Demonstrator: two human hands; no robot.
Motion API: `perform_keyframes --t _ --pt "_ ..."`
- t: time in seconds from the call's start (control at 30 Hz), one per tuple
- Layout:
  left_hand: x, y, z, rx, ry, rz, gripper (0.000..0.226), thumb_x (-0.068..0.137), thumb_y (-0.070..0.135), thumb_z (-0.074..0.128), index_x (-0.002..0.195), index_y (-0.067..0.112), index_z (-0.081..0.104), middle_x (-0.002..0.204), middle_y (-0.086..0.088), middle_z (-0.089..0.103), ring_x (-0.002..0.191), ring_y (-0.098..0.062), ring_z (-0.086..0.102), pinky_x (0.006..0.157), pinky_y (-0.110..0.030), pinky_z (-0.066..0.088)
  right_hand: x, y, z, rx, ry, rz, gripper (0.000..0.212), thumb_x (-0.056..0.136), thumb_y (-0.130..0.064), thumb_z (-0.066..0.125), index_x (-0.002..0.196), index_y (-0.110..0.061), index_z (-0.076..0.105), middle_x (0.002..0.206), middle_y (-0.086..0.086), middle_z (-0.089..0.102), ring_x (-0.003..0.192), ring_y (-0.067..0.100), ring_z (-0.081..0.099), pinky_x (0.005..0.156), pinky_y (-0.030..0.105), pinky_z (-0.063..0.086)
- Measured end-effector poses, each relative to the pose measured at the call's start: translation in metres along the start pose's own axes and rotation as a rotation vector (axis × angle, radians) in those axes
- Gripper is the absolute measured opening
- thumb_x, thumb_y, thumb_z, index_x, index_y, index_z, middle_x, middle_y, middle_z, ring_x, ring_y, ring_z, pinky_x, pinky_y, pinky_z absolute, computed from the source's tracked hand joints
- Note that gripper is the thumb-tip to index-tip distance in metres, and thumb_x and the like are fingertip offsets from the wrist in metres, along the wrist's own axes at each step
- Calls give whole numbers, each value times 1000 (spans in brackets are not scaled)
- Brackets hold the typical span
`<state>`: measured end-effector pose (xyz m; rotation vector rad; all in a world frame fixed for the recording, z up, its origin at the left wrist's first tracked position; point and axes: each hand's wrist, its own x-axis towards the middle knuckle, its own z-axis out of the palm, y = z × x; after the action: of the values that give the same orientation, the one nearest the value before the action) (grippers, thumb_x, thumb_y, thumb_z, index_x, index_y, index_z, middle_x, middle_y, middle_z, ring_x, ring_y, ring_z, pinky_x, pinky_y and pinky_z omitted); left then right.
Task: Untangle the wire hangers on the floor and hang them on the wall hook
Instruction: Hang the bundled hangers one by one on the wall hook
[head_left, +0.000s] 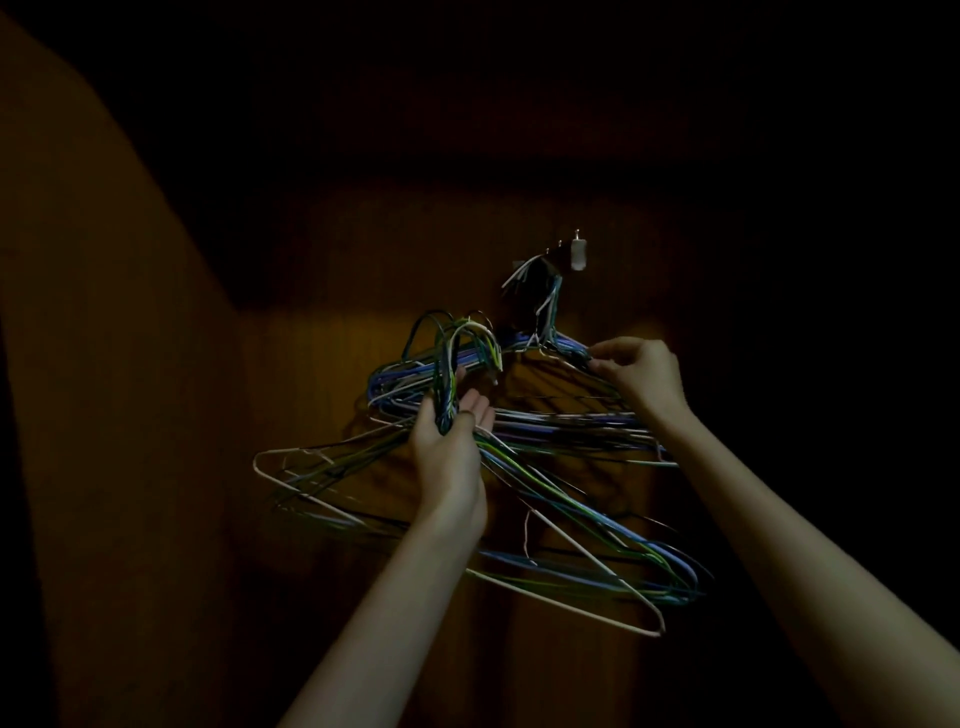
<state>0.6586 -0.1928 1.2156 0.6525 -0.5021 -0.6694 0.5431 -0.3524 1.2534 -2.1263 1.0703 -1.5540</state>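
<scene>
In a dim, wood-panelled corner, I hold a bundle of wire hangers (519, 457) up against the wall, just below the wall hook (577, 254). My left hand (451, 441) grasps the necks of one cluster, thumb on one side and fingers curled round the other, with that cluster's hook ends (462, 338) arching up above my fingertips. My right hand (641, 376) pinches the shoulder wires of a second cluster between thumb and fingertips, at the spot where they slope up to the left.

The relation that decides the coming move: the wall hook sits above and a little to the left of my right fingers, and up and to the right of my left fingers. A few hanger necks (540, 291) rise from beside my right fingers toward it; the gloom makes it impossible to say whether they are caught on the hook or only near it. My right hand is the nearer of the two. The long axis of the held bundle runs roughly level, left to right, with its lower bars sagging down and to the right of my left wrist, so the left-hand cluster would, I judge, need lifting up and rightward to reach the hook.

No brand, label or writing can be read anywhere.
</scene>
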Motion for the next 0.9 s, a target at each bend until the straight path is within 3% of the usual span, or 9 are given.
perform_keyframes --t 0.13,0.27,0.37,0.47,0.57,0.67,0.77,0.9 --pt "-10 1 -3 31 -11 19 58 97 -7 34 149 14 18 134 -23 50 121 -30 53 102 -33 42 -35 -24 -7 61 -71 -68 18 88 -11 61 105 -12 67 101 -2 62 91 7 56 72 14 44" --pt "-21 3 -7 47 -24 17 57 98 -5 34 149 12 17 134 -22 50 122 -30 52 104 -35 41 -83 -50 -3 99 -263 -95 16 90 -14 58 104 -17 65 99 -8 59 95 5 54 82 19 45" --pt "-32 6 -12 75 -37 20 54 98 -3 35 148 13 19 134 -20 51 124 -28 51 103 -33 40 -113 -65 1 168 -428 -87 14 91 -16 56 102 -17 65 92 -10 60 85 3 57 74 16 47" --pt "-43 11 -18 142 -64 32 39 99 -1 35 132 19 41 132 -15 55 123 -24 51 101 -31 40 -130 -73 6 139 -439 -120 13 90 -19 60 99 -17 68 83 -16 60 79 -5 56 67 5 41" --pt "-52 19 -25 185 -88 23 35 99 1 36 130 17 46 132 -12 55 123 -22 51 99 -30 40 -140 -80 8 176 -455 -77 12 90 -17 60 97 -15 69 80 -16 60 76 -5 54 62 2 40" --pt "-62 27 -34 200 -94 19 44 100 3 36 141 18 34 132 -10 56 123 -20 51 98 -29 38 -150 -88 10 259 -480 -15 10 91 -15 57 88 -17 66 80 -10 61 75 1 55 64 9 41" --pt "-69 33 -43 202 -82 -22 57 99 5 39 149 20 16 131 -8 58 118 -16 54 102 -31 33 -159 -95 14 307 -433 31 18 92 -14 55 79 -22 63 80 -3 62 77 12 57 71 26 46" --pt "-74 38 -49 116 -19 -51 59 96 -2 42 148 16 23 134 -16 53 109 -20 57 100 -31 41 -162 -95 16 228 -339 49 16 93 -17 55 80 -24 62 83 0 62 80 15 58 73 33 48"
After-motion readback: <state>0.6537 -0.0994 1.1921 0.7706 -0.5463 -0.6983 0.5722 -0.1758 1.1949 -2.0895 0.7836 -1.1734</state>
